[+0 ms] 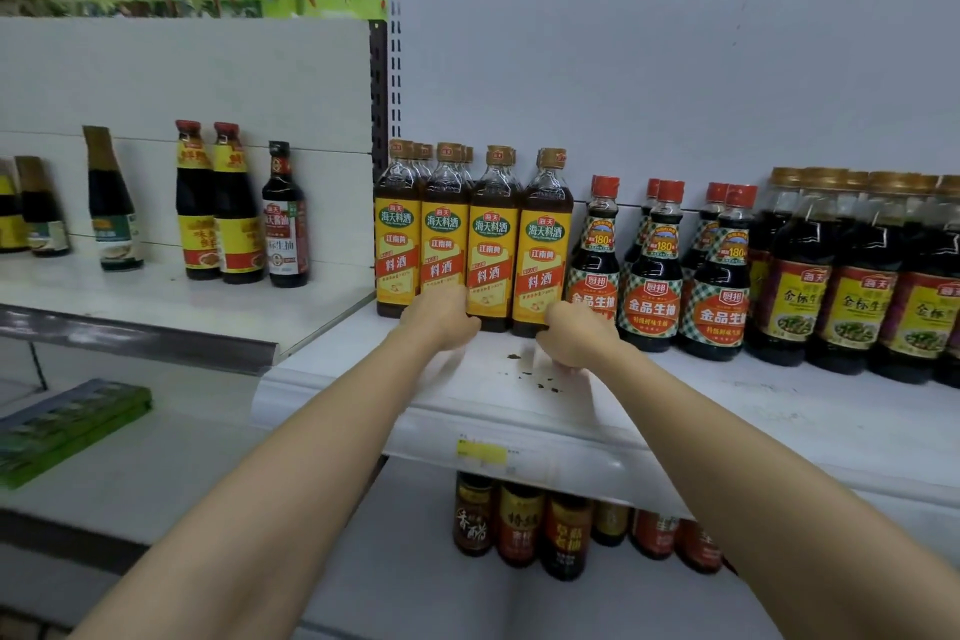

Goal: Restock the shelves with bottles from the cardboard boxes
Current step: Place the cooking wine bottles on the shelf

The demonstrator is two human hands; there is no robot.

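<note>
Both hands are seating yellow-label bottles on the shelf [675, 395]: left hand [441, 320] grips the second bottle [441, 244], right hand [574, 333] the fourth bottle [543, 250], at one o'clock of it. Next probably means letting go and fetching more.

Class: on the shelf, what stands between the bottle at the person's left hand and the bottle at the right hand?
In the head view, one yellow-labelled cooking wine bottle stands between them, third in the front row.

We see the cooking-wine bottles [470, 244] in a row on the shelf [727, 411], with the soy-sauce bottles [660, 276] to their right. More bottles [545, 530] stand on the shelf below.
</note>
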